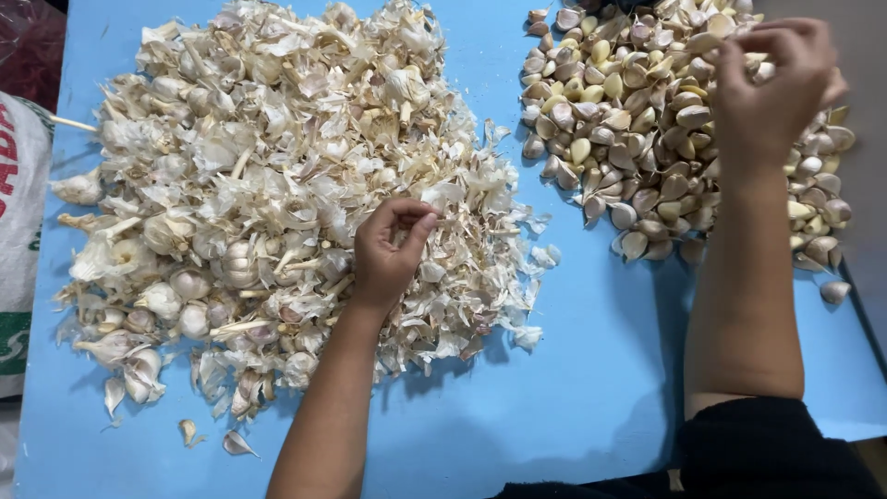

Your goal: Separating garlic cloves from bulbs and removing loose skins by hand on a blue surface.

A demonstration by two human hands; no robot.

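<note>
The blue surface (573, 388) fills the view, its edges cut off on every side. On its left half spreads the big heap of garlic bulbs and papery skins (277, 185), reaching past the top edge. To the right lies the smaller pile of separated cloves (637, 120), also clipped at the top and partly hidden behind the right forearm. A printed sack (18, 231) shows only as a strip at the left border. The left hand (388, 254) rests on the skin heap, its grip curled closed — whether it pinches anything I cannot tell. The right hand (771, 88) hovers over the cloves, fingers pinched together — what they hold is hidden.
</note>
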